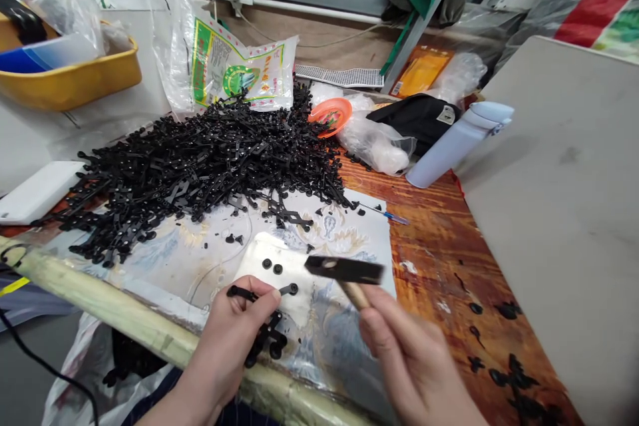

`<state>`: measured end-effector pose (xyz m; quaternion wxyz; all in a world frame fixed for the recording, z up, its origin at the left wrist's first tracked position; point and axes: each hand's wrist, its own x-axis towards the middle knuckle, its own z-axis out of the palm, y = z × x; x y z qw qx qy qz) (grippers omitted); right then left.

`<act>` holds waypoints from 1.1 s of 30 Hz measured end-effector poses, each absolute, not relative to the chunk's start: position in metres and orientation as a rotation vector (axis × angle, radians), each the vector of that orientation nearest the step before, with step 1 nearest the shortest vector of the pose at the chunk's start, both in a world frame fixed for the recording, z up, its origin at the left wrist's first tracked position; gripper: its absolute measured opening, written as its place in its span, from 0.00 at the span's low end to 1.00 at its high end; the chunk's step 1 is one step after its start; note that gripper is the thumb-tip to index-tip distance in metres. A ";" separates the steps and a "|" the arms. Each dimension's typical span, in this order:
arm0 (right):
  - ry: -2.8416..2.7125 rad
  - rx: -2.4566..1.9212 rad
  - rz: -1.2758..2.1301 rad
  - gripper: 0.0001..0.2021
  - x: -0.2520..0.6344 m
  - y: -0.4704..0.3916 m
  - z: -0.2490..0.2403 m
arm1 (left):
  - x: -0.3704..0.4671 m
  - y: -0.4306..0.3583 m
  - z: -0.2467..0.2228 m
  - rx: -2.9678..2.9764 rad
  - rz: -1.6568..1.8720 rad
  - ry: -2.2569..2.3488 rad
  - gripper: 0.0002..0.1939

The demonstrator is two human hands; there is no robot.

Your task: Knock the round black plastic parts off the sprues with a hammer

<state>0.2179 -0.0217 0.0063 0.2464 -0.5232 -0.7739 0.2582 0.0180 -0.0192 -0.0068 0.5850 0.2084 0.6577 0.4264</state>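
Observation:
My left hand (pixel 239 319) pinches a black jointed plastic part (pixel 269 333) between thumb and fingers, near the table's front edge. One arm of the part reaches over a whitish pad (pixel 294 263), its round end at the pad's right side. Two small black round pieces (pixel 277 269) lie on the pad just beyond my fingers. To the right, my right hand (pixel 399 339) is wrapped round the wooden handle of a hammer (pixel 344 269). The dark hammer head is raised above the pad's right edge, apart from the black part.
A large heap of black jointed parts (pixel 214 153) covers the back left. A pale blue bottle (pixel 444 153), an orange plate (pixel 332 116) and a blue pen (pixel 396 217) are to the right. At the left are a white box (pixel 40 193) and a yellow basin (pixel 74 83).

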 end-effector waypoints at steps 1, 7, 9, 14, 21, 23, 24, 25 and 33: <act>-2.156 -1.452 0.707 0.21 0.216 -0.021 0.005 | 0.018 -0.019 -0.007 0.488 0.988 1.529 0.15; -2.136 -1.503 0.735 0.20 0.214 -0.022 0.003 | 0.015 -0.018 -0.011 0.490 0.970 1.545 0.15; -2.121 -1.494 0.690 0.21 0.214 -0.025 0.002 | 0.015 -0.017 -0.010 0.485 0.965 1.538 0.16; -2.172 -1.589 0.897 0.21 0.212 -0.024 -0.005 | 0.011 -0.013 -0.004 0.440 0.919 1.523 0.18; -1.653 -1.566 1.401 0.28 0.214 -0.009 0.000 | 0.001 -0.008 -0.006 0.471 0.775 1.450 0.22; -1.699 -1.589 1.350 0.27 0.213 -0.009 0.000 | -0.003 -0.009 -0.007 0.493 0.711 1.450 0.22; -1.738 -1.597 1.315 0.26 0.212 -0.009 0.000 | -0.005 -0.010 -0.007 0.502 0.688 1.438 0.21; -1.777 -1.602 1.276 0.25 0.212 -0.009 0.000 | -0.007 -0.011 -0.006 0.508 0.675 1.420 0.20; -1.986 -1.661 1.029 0.24 0.209 -0.001 -0.002 | -0.030 -0.020 -0.001 0.672 0.855 1.384 0.20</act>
